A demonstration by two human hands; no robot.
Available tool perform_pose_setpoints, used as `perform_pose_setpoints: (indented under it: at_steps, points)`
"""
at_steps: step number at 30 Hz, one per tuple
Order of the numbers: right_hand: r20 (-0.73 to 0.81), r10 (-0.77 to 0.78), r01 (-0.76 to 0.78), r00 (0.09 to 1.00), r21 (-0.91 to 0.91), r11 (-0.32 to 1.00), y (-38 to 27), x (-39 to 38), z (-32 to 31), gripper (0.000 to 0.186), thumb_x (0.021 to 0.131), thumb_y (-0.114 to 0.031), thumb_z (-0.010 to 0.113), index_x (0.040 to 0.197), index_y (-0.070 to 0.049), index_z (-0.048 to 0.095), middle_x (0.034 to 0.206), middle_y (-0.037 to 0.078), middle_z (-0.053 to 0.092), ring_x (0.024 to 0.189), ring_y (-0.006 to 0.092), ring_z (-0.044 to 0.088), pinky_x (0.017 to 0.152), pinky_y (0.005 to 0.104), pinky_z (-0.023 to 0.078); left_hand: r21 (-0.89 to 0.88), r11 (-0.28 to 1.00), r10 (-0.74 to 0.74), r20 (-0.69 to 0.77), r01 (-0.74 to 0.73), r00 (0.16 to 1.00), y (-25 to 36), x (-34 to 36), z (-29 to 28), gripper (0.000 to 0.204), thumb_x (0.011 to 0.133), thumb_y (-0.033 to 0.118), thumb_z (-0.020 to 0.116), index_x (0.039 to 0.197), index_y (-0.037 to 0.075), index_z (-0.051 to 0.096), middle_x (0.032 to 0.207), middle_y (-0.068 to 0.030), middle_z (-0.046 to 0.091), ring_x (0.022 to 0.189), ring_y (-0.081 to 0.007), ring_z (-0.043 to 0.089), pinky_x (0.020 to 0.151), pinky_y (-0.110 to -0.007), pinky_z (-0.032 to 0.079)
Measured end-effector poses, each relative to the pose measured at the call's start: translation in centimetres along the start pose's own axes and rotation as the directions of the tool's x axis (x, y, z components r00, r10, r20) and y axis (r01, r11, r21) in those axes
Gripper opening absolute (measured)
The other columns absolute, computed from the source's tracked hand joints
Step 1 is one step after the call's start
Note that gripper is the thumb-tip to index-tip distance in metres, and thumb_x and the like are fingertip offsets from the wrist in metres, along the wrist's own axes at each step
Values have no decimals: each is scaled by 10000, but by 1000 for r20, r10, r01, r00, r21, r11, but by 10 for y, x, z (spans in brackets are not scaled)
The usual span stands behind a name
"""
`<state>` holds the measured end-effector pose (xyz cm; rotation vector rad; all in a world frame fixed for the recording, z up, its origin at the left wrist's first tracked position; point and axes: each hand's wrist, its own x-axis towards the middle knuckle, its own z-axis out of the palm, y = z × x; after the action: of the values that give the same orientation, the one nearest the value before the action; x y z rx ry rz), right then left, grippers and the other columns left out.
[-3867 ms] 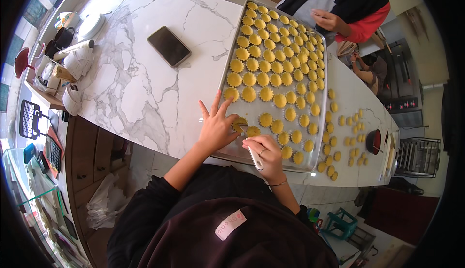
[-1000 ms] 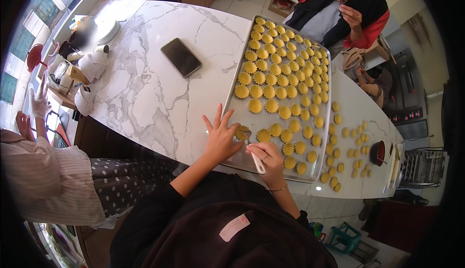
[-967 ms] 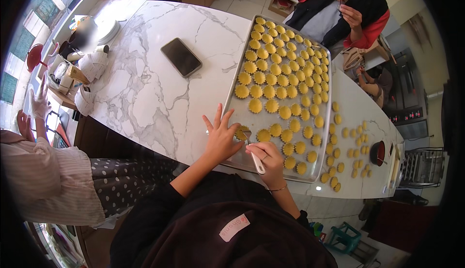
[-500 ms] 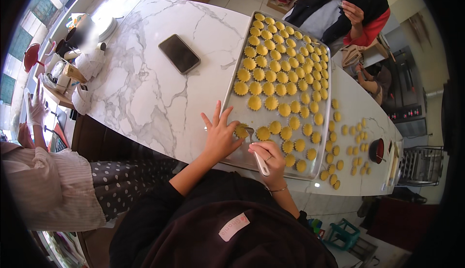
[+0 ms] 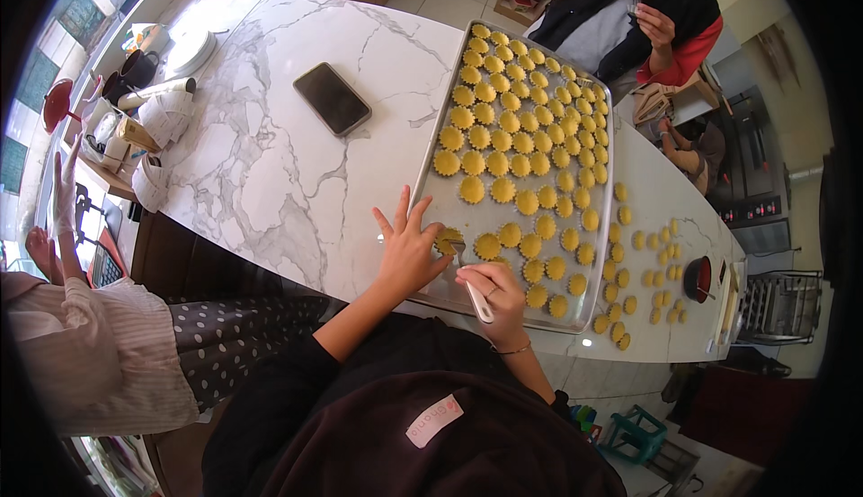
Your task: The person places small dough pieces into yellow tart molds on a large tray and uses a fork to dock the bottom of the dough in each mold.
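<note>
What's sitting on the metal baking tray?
Rows of yellow fluted tart shells. The left hand partly covers one; parts of the metal baking tray beneath it and the right hand are hidden.

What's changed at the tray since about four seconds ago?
One row of tarts on the tray lost its leftmost piece. A person appeared at left; the co-worker across now shows both hands. The left hand still pinches a tart, the right hand the fork; the phone stayed.
</note>
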<state>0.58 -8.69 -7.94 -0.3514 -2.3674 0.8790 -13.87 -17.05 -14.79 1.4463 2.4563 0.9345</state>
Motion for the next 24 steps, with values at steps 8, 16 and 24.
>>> perform_pose_setpoints:
  at_steps: [8,16,24]
  points:
    - [-7,1,-1,1000,6,1000,-1,-2,1,295,665,48,715,949,-30,689,900,91,646,814,252,624,694,324,503,4,1000,-3,-2,3,1000,-1,0,1,414,627,305,812,968,119,666,1427,-127,369,1433,-418,70,972,-801,34]
    - [-34,4,-5,999,-4,1000,-7,0,-8,297,662,49,718,944,-40,692,899,84,652,815,241,628,700,314,508,0,1000,-5,-8,5,1000,-2,-1,2,411,635,322,808,968,128,662,1426,-121,368,1430,-421,82,971,-801,41]
    - [34,25,-25,999,1,1000,-1,-5,-4,287,666,46,701,942,-32,687,919,91,647,823,256,629,705,322,505,7,1000,4,13,-5,1000,2,1,1,427,624,315,810,973,123,658,1433,-118,354,1432,-416,69,971,-805,41]
